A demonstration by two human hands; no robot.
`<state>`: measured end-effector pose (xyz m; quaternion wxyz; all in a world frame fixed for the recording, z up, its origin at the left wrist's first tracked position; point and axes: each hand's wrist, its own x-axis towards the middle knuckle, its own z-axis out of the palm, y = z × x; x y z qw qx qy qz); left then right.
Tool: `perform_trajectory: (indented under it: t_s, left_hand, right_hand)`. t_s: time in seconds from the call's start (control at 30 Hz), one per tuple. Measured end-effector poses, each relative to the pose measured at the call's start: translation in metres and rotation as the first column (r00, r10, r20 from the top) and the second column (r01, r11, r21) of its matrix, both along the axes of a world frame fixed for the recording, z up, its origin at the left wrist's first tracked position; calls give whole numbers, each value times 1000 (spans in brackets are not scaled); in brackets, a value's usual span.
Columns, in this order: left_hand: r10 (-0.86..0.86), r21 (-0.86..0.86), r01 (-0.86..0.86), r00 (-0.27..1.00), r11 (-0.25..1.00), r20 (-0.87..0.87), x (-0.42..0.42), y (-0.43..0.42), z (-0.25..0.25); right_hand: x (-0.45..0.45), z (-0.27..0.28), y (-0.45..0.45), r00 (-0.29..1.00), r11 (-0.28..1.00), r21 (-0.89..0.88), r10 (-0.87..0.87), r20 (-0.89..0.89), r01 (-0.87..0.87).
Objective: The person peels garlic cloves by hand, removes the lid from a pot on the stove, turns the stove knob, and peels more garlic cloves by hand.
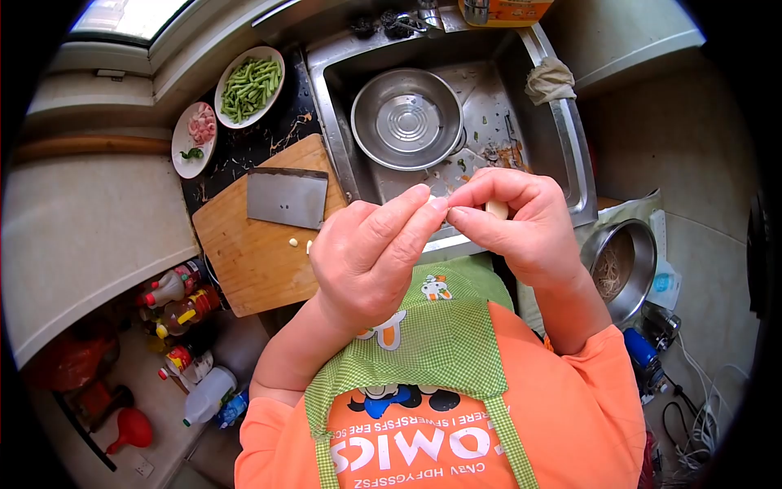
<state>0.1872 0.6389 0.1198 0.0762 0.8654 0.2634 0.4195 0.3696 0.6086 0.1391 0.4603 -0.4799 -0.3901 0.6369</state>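
Observation:
My left hand [366,253] and my right hand [521,224] meet fingertip to fingertip in front of the sink's near edge. Both are closed in a pinch. A small whitish bit, apparently a garlic clove, shows between the left fingertips, mostly hidden. Inside the curled right fingers sits another pale garlic clove [497,209]. To the left, a cleaver [287,197] lies flat on the wooden cutting board [236,261]. Small peeled garlic cloves [293,242] rest on the board below the blade, beside my left hand.
A metal basin [407,119] stands in the steel sink [577,155], with food scraps around it. Plates of cut green beans [251,90] and sliced meat [202,125] sit at the back left. A steel pot [631,281] is at right; bottles [191,310] stand lower left.

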Motion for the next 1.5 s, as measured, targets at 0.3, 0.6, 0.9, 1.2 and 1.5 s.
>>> perform_trajectory:
  t_s: [0.3, 0.6, 0.9, 1.2, 1.5]
  left_hand:
    - [20, -102, -16, 999, 995, 47, 1, -5, -2]
    - [430, -814, 576, 716, 81, 550, -2, -6, 17]
    - [58, -576, 57, 982, 815, 180, 1, -5, 15]
    - [38, -472, 35, 989, 881, 145, 4, -9, 16]
    - [371, -647, 750, 566, 138, 736, -2, -10, 6]
  right_hand:
    - [-5, -5, 1, 999, 999, 16, -43, 15, 42]
    - [2, -9, 8, 967, 932, 361, -80, 241, -13]
    - [-4, -3, 13, 941, 892, 450, -112, 321, -47]
    - [1, -3, 8, 915, 891, 442, -90, 393, -102]
    - [6, -7, 3, 991, 949, 299, -119, 58, 97]
